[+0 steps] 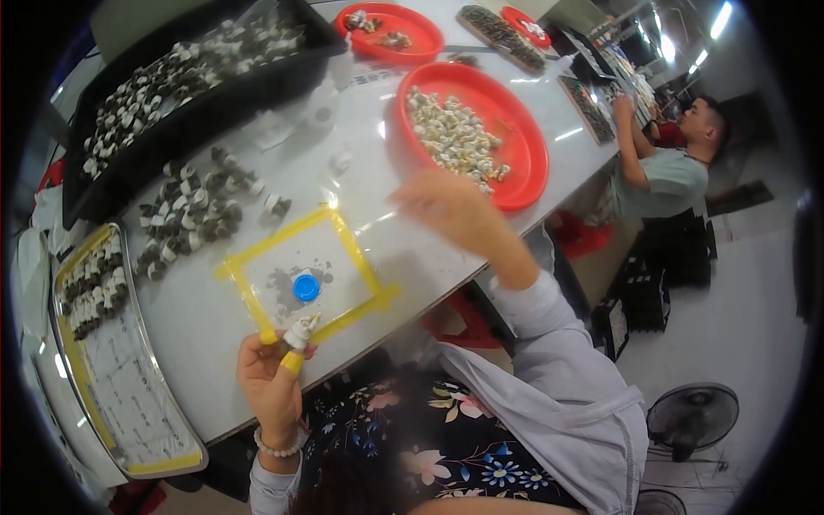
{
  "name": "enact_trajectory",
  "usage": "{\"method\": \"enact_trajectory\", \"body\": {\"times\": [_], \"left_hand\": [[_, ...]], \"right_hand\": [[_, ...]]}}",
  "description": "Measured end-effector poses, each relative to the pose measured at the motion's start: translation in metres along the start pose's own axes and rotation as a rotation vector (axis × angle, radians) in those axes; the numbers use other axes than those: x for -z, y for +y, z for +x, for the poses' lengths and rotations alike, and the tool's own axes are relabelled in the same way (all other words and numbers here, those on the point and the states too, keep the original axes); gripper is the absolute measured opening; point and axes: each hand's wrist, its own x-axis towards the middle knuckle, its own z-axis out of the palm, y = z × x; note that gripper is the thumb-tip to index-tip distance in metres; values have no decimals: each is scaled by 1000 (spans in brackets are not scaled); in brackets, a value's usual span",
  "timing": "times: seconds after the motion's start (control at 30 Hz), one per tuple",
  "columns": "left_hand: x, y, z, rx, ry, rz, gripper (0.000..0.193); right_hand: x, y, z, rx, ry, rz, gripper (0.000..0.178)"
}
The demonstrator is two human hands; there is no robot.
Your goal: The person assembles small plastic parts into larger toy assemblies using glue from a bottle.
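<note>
My left hand (268, 386), with a yellow finger cover on its thumb, pinches a small white figurine-like piece (300, 332) with a few yellow spots. It is held at the near edge of a square of yellow tape (350, 245) on the table. Inside that square stands a small round blue cap or pot (305, 288) among grey smudges. My right hand (451, 210) is smeared by motion, above the table beside a red round tray (534, 167). Many small cream and yellow pieces (446, 129) lie in that tray. Whether the right fingers hold anything is hidden by the blur.
Dark-and-white pieces (193, 210) lie loose left of the tape, below a black bin (103, 180) full of similar ones. A long tray (163, 412) with rows of pieces sits far left. Another red tray (421, 43) is at the back. A person (665, 172) works at right.
</note>
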Motion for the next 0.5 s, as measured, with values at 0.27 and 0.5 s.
{"method": "enact_trajectory", "body": {"times": [0.27,0.5], "left_hand": [[-1,2,-6,-48,93,38,29],[34,60,-19,-193,134,293,29]], "right_hand": [[89,92,-35,-488,213,-494,22],[92,105,-42,-438,331,-342,15]]}}
